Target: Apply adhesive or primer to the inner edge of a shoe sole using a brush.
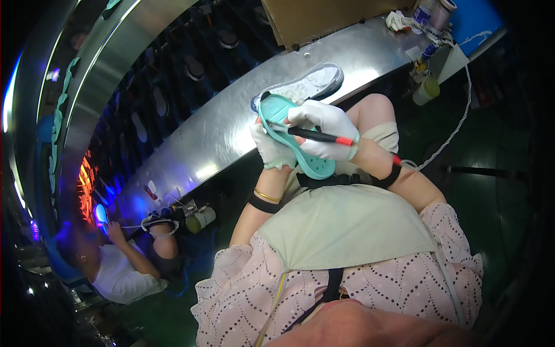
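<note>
My left hand (270, 147), in a white glove with fingertips bare, grips a teal shoe sole (315, 166) by its left edge. The sole is tilted above my lap, its inner face turned up, with small holes at the near end. In my gloved right hand (328, 118) is a slim brush (318, 135) with a black and red handle. Its tip lies at the sole's left rim, too small to make out well. Just beyond, a white and grey sole (306, 85) rests on the metal bench, partly covered by the teal one.
A metal ledge (231, 136) runs along a conveyor (196, 43) carrying several soles. A cardboard box (341, 20) stands at the back. A white cord (467, 104) hangs at right near a capped container (426, 91). Another person (127, 272) sits at far left, holding a lit piece.
</note>
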